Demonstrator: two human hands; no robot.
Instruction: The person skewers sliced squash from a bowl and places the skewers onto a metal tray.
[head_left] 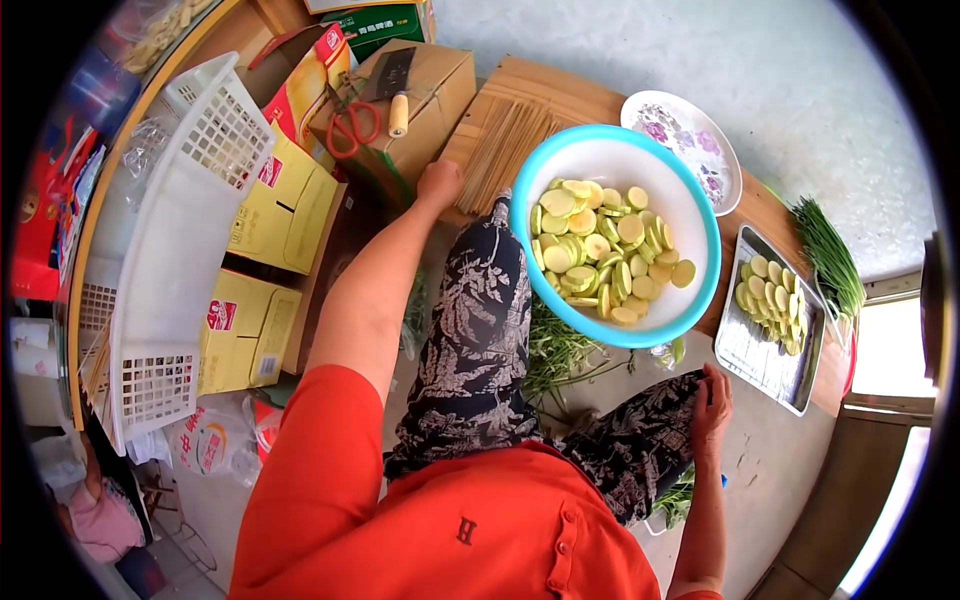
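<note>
My left hand [440, 186] is closed beside a row of thin wooden skewers [505, 145] lying on the wooden table. Whatever its fingers hold, if anything, is hidden. My right hand [713, 408] is by my right knee, its fingers loosely bent and apart, with nothing visible in them. Between and beyond my hands stands a white basin [690, 230] with a blue rim, full of sliced green squash [600, 250]. To its right, a metal tray [765, 355] carries more slices [775, 300], arranged in overlapping rows.
A flowered plate [695, 140] sits behind the basin, and green chives [828, 255] lie at the far right. Red-handled scissors [353, 130] and a cleaver [397, 95] rest on a cardboard box [445, 85]. Yellow boxes [285, 205] and a white plastic basket [160, 270] stand left.
</note>
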